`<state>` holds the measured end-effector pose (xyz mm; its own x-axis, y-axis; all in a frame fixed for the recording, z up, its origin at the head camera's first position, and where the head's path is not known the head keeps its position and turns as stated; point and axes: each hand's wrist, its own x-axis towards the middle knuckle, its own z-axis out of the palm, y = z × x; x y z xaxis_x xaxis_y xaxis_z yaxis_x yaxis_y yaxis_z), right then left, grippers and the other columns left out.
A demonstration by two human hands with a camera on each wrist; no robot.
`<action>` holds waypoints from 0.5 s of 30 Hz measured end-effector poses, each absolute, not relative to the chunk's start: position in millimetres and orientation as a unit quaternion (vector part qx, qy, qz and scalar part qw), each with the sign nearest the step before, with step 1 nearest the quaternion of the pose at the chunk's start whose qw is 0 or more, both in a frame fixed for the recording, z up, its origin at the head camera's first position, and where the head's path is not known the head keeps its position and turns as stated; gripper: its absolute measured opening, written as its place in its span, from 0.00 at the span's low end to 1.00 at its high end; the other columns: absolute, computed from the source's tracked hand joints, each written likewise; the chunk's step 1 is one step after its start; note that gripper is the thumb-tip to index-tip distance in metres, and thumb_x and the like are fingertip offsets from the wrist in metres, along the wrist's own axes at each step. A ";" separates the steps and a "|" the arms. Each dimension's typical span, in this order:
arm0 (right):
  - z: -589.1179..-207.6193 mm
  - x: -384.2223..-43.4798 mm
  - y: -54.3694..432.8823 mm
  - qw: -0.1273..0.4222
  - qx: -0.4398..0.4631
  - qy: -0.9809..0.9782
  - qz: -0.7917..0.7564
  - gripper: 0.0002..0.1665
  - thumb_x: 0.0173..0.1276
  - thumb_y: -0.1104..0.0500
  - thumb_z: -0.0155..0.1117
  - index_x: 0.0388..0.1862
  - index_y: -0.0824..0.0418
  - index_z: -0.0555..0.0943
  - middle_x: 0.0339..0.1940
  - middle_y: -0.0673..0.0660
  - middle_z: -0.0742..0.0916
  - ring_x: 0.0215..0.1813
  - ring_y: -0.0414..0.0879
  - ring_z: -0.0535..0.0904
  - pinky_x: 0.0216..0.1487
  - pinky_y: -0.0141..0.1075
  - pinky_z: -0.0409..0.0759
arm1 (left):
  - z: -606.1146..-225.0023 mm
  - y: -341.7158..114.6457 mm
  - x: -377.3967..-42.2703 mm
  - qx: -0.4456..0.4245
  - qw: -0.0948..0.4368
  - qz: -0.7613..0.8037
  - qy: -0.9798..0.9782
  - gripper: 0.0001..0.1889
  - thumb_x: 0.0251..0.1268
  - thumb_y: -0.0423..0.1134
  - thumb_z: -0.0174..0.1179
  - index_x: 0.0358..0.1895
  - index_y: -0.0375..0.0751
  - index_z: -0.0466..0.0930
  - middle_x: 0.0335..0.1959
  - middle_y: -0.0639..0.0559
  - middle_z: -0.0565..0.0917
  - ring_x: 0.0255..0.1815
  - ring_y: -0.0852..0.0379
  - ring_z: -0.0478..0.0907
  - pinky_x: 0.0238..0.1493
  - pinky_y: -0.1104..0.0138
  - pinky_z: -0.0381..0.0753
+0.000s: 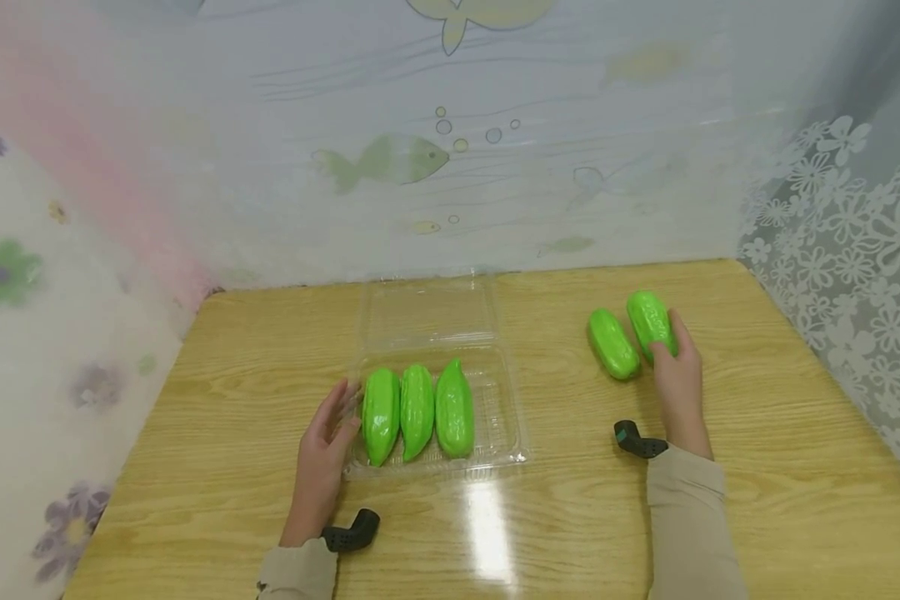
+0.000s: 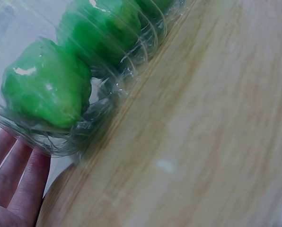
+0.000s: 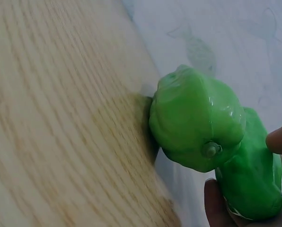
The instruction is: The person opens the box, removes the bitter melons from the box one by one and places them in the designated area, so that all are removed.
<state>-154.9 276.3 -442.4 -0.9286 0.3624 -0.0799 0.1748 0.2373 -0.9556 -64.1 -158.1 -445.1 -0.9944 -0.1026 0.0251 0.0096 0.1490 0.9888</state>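
A clear plastic clamshell box (image 1: 506, 417) lies on the table with its lid folded back. Three glossy green model gourds, long and ridged, lie side by side in its base; the rightmost gourd (image 1: 454, 412) has a pointed tip facing away. At the box's left wall is my left hand (image 1: 318, 462), its fairly straight fingers (image 2: 30, 182) against the plastic. Over on the right, my right hand (image 1: 678, 375) grips a green gourd (image 1: 651, 321) between thumb and fingers. Another green gourd (image 1: 612, 343) rests on the table just left of it, its stem end facing the right wrist camera.
The wooden table (image 1: 562, 517) meets a fish-printed sheet (image 1: 495, 208) at the back. Flowered sheets hang at the left and right sides. A black wrist device (image 1: 352, 531) is on the left wrist and another black wrist device (image 1: 637, 440) on the right.
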 end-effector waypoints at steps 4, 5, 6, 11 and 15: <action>-443.5 -153.5 277.4 0.068 -0.169 -0.787 0.590 0.32 0.70 0.56 0.36 0.71 0.42 0.44 0.71 0.44 0.47 0.70 0.44 0.39 0.68 0.44 0.41 | -444.2 -156.9 -64.9 0.030 0.043 -0.650 -0.758 0.26 0.67 0.36 0.48 0.67 0.48 0.56 0.63 0.55 0.65 0.64 0.58 0.59 0.55 0.80 0.62; -443.7 -153.2 277.5 0.065 -0.169 -0.785 0.592 0.32 0.70 0.55 0.35 0.71 0.43 0.44 0.71 0.44 0.47 0.70 0.44 0.39 0.68 0.44 0.41 | -444.5 -156.9 -64.9 0.031 0.042 -0.650 -0.758 0.26 0.67 0.36 0.48 0.67 0.49 0.56 0.63 0.55 0.65 0.64 0.58 0.59 0.55 0.80 0.62; -444.3 -153.1 277.8 0.062 -0.169 -0.785 0.592 0.32 0.70 0.55 0.35 0.71 0.43 0.44 0.71 0.45 0.47 0.70 0.44 0.39 0.68 0.44 0.41 | -444.5 -156.8 -64.8 0.032 0.042 -0.649 -0.759 0.26 0.66 0.36 0.48 0.67 0.49 0.56 0.63 0.55 0.65 0.63 0.58 0.59 0.55 0.80 0.62; -446.0 -152.9 277.6 0.059 -0.172 -0.788 0.588 0.32 0.70 0.55 0.35 0.71 0.44 0.44 0.72 0.45 0.47 0.70 0.44 0.39 0.68 0.44 0.42 | -444.9 -156.7 -63.9 0.037 0.039 -0.649 -0.759 0.26 0.66 0.35 0.48 0.67 0.49 0.57 0.63 0.56 0.65 0.63 0.59 0.59 0.56 0.78 0.62; -445.7 -153.9 276.4 0.061 -0.175 -0.793 0.581 0.32 0.69 0.56 0.35 0.71 0.45 0.45 0.72 0.47 0.48 0.70 0.46 0.40 0.68 0.45 0.42 | -445.8 -157.9 -64.3 0.040 0.039 -0.648 -0.760 0.26 0.66 0.37 0.49 0.67 0.51 0.57 0.63 0.57 0.65 0.63 0.59 0.59 0.59 0.72 0.61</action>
